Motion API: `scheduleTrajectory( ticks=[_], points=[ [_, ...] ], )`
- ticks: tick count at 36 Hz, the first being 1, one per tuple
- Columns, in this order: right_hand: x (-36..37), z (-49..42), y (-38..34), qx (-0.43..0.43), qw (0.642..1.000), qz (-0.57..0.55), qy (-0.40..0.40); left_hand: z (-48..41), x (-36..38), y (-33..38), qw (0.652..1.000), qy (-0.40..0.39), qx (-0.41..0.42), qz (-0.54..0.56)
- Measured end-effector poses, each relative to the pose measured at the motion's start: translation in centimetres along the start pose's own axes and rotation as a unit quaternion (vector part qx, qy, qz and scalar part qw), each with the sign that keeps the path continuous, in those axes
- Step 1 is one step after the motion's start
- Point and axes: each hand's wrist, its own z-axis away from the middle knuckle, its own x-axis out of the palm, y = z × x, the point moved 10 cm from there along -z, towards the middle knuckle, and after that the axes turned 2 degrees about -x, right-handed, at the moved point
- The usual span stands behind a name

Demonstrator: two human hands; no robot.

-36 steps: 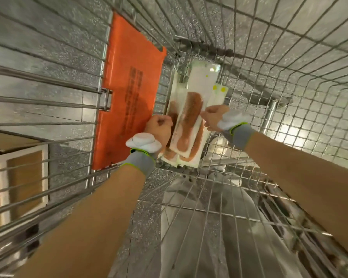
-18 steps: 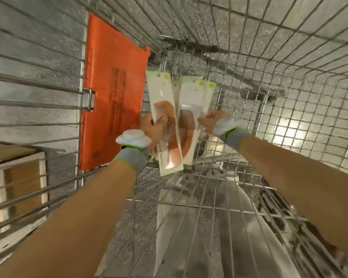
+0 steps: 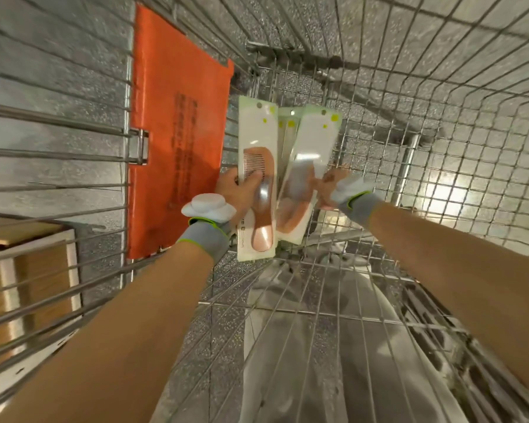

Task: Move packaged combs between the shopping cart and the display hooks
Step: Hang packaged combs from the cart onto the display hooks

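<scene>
Below, your arms reach into a wire shopping cart [image 3: 409, 87], its mesh walls close on every side and an orange flap [image 3: 177, 132] lying flat against the left wall. Speckled grey floor [image 3: 58, 71] shows through the wire, and a wooden unit [image 3: 28, 270] stands outside at left. Your left hand [image 3: 239, 193] grips one packaged comb [image 3: 257, 132], thumb across its front. Just beside it, your right hand [image 3: 327, 187] clasps a blurred fan of further comb packs [image 3: 313, 138], all inside the basket.

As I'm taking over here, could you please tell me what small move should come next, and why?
Probably lift both hands up out of the cart: the left hand grips one comb pack, the right hand holds the other packs, and all sit inside the wire walls.
</scene>
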Motion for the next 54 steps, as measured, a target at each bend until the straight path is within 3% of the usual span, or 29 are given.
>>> scheduleTrajectory(
  ticks=[4,9,13,17,21,25,29,32,36,39,42,48,54],
  points=[
    [-1.8,0.7,0.0,-0.028,0.985,-0.165,0.046,0.1,0.6,-0.1,1.0,-0.005,-0.025,-0.004],
    [-1.7,2.8,-2.0,-0.079,0.982,-0.169,-0.006,0.7,1.7,1.3,0.998,-0.016,-0.054,0.02],
    [-1.5,4.4,-4.0,-0.134,0.977,-0.167,0.0,1.1,1.8,2.6,0.997,-0.013,-0.068,0.02],
    [-0.4,4.1,-4.3,-0.115,0.97,-0.207,-0.045,1.0,1.5,2.1,0.995,-0.026,-0.057,0.075],
    [0.6,3.2,-3.5,-0.036,0.951,-0.294,-0.09,1.3,1.1,1.6,0.995,-0.015,-0.052,0.087],
    [1.3,2.6,-2.8,-0.009,0.958,-0.27,-0.1,1.5,1.5,0.7,0.997,-0.013,-0.039,0.069],
    [2.1,2.8,-2.2,-0.025,0.958,-0.268,-0.102,1.4,3.0,-0.6,0.989,-0.056,-0.072,0.114],
    [1.1,3.1,-1.8,-0.059,0.967,-0.24,-0.055,1.8,3.8,0.4,0.984,-0.065,-0.08,0.144],
    [-0.3,3.5,-1.2,-0.063,0.966,-0.251,-0.013,1.0,3.6,1.1,0.994,-0.032,-0.061,0.088],
    [-1.4,3.6,-0.7,-0.069,0.959,-0.274,0.006,1.2,1.7,3.1,0.997,0.037,0.051,-0.043],
    [-2.4,3.5,0.1,-0.055,0.952,-0.299,0.017,1.4,0.0,4.5,0.969,0.115,0.131,-0.176],
    [-3.1,2.6,1.4,-0.03,0.947,-0.316,0.054,-0.5,1.1,2.0,0.978,0.09,0.04,-0.183],
    [-2.2,2.2,1.8,-0.032,0.936,-0.348,0.032,-1.6,1.3,1.2,0.97,0.086,-0.007,-0.228]
  ],
)
